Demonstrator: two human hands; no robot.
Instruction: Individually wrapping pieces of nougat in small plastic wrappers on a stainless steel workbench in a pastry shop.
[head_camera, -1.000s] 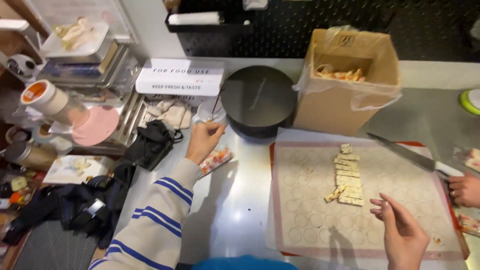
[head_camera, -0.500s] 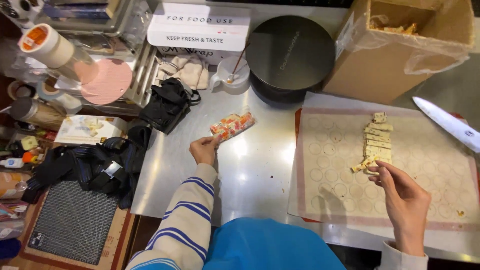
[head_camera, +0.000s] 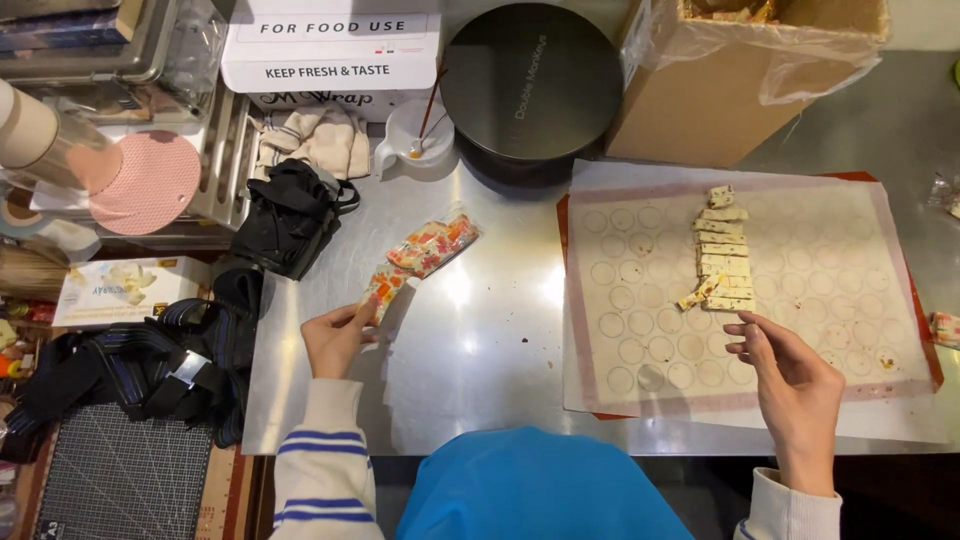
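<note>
On the far left, a pink round rubber mat (head_camera: 152, 182) sits on a metal rack, and a heap of black straps and cloth (head_camera: 200, 320) spills over the edge of the shiny steel table (head_camera: 480, 340). The left hand (head_camera: 335, 340) pinches one small clear wrapper with orange and red print (head_camera: 385, 288) between thumb and fingers, holding it closed just above the table. Right beside it lies a little pile of the same printed wrappers (head_camera: 435, 243). Behind them stands a round black tin (head_camera: 530, 80). Further right, a pale baking mat with printed circles (head_camera: 840, 300) lies flat. A row of cut white candy pieces (head_camera: 724, 250) lies on it. The right hand (head_camera: 795, 385) hovers just below the row, fingers loosely apart, holding nothing. A brown cardboard box lined with clear plastic (head_camera: 740, 90) stands at the back.
</note>
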